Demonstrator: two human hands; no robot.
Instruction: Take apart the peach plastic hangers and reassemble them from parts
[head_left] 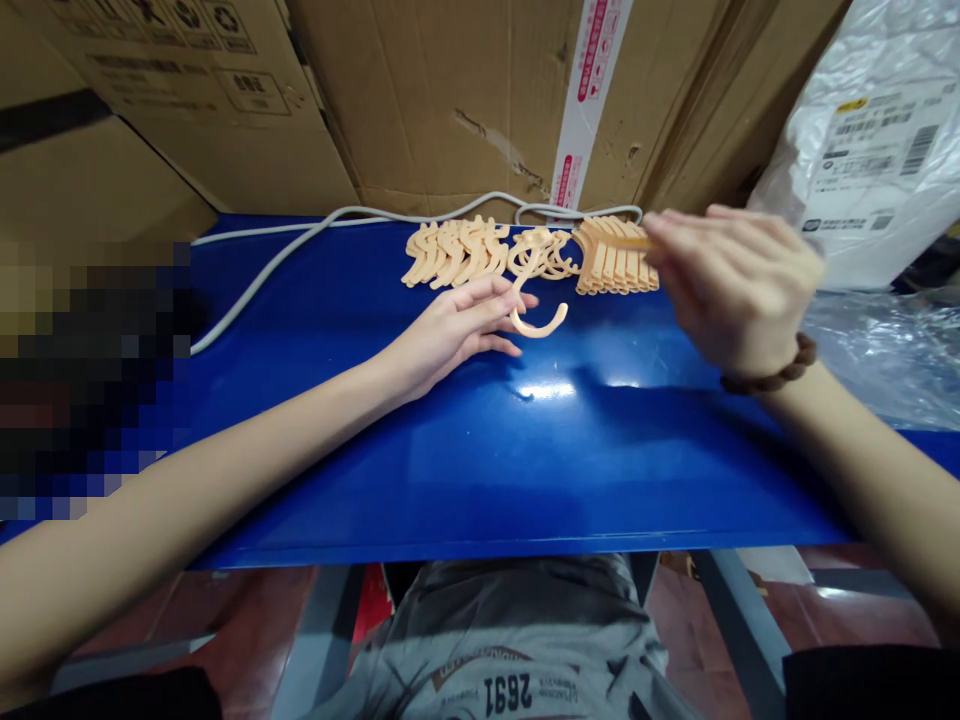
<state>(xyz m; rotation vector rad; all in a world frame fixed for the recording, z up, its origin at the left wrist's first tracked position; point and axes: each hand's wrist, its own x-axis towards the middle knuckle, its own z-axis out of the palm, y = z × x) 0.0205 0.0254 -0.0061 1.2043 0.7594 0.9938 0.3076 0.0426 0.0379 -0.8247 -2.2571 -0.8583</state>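
My left hand (469, 325) pinches a peach plastic hook (551, 325) between thumb and finger, its curved end pointing toward me and the other fingers spread. Raised at the right, my right hand (739, 285) is smeared by motion. Its fingers are closed on a slim peach plastic piece (628, 242), whose full shape I cannot make out. Behind my hands lie three groups of peach plastic parts: curved arms (457, 250) at left, round hooks (559, 258) in the middle, and a row of tube-ended parts (619, 265) at right.
The blue table (450, 470) has a white cable (277, 270) running along its back. Cardboard boxes (450, 90) stand behind it and at left. A plastic-wrapped white package (862, 150) stands at right, with clear plastic wrap (892, 350) before it.
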